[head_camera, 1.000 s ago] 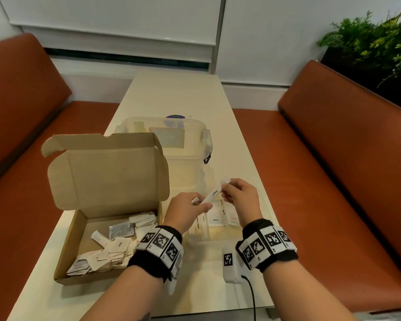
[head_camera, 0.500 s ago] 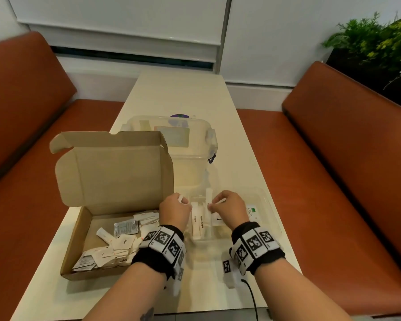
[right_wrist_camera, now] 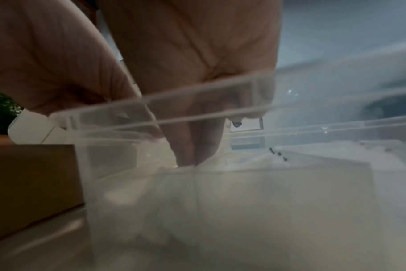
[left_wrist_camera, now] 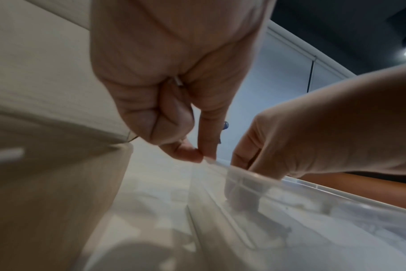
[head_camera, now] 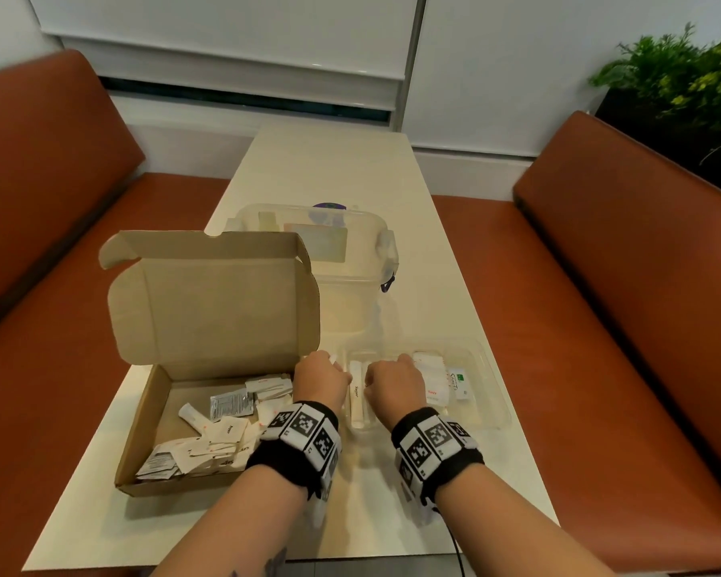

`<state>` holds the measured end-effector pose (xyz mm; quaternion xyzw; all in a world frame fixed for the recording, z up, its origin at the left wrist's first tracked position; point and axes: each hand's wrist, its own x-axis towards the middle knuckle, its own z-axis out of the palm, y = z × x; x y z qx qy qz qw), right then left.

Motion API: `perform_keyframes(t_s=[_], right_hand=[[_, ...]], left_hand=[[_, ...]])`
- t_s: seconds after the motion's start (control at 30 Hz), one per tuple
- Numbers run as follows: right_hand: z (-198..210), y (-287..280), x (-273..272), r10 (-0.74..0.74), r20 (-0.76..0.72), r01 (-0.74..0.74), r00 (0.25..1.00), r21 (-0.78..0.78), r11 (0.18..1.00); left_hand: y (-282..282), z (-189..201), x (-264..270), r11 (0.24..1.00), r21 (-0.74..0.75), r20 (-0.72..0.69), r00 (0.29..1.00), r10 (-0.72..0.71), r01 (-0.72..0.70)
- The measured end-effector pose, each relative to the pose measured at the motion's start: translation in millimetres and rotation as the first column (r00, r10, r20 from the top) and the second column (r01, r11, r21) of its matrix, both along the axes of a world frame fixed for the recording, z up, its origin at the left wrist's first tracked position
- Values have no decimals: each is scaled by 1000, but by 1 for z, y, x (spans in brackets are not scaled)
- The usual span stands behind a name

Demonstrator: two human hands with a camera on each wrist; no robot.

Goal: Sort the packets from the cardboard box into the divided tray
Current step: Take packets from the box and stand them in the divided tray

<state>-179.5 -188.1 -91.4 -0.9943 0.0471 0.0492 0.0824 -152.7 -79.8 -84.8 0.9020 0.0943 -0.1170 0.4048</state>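
The open cardboard box (head_camera: 142,431) sits at the left of the table with several white and silver packets (head_camera: 209,443) loose in it. To its right lies the clear divided tray (head_camera: 490,393). White sugar sticks (head_camera: 356,393) lie in the tray's left compartment and flat packets (head_camera: 438,383) further right. My left hand (head_camera: 321,376) rests at the tray's left rim, fingers curled, with a white packet tip (head_camera: 333,358) poking out. My right hand (head_camera: 394,383) reaches down into the tray; its fingertips (right_wrist_camera: 190,159) close on a white packet at the bottom.
A clear lidded storage container (head_camera: 350,264) stands behind the tray and the box's raised lid (head_camera: 213,301). Orange benches (head_camera: 642,306) run along both sides of the narrow table. A plant (head_camera: 683,77) is at the far right.
Both hands held a white stick packet in the air above the tray. They have come down, and the right hand is now inside the tray with the left hand at the rim.
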Motion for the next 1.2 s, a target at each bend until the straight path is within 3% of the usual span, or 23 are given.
perform_keyframes(t_s=[0.13, 0.23, 0.5, 0.63, 0.7, 0.77, 0.9, 1.07, 1.2], right_hand=[[5, -5, -1, 72, 43, -65, 996, -148, 987], [8, -7, -3, 61, 8, -59, 998, -167, 984], [3, -17, -6, -8, -35, 8, 999, -13, 1000], [2, -21, -8, -59, 52, 51, 997, 148, 988], [5, -26, -10, -150, 128, 97, 980, 350, 932], [11, -31, -12, -242, 172, 110, 955, 552, 827], [25, -36, -15, -290, 126, 81, 949, 790, 608], [39, -44, -22, -292, 21, 79, 956, 941, 329], [38, -56, -27, -259, -25, 96, 966, 959, 268]], left_hand=[[1, 0, 1, 1000, 9, 2, 1000, -5, 5], [0, 0, 2, 1000, 18, -6, 1000, -11, 11], [1, 0, 1, 998, 54, 0, 1000, -26, 26], [5, 9, 2, 989, 102, -81, 991, -102, 110], [6, 19, 4, 996, 33, -46, 995, -85, 87], [2, 31, 4, 986, -161, -1, 999, -36, 35], [-15, 49, -6, 819, -573, -74, 994, -81, 24], [-34, 46, -17, 747, -654, -27, 984, -177, 117], [-42, 37, -19, 761, -626, -24, 971, -236, 169]])
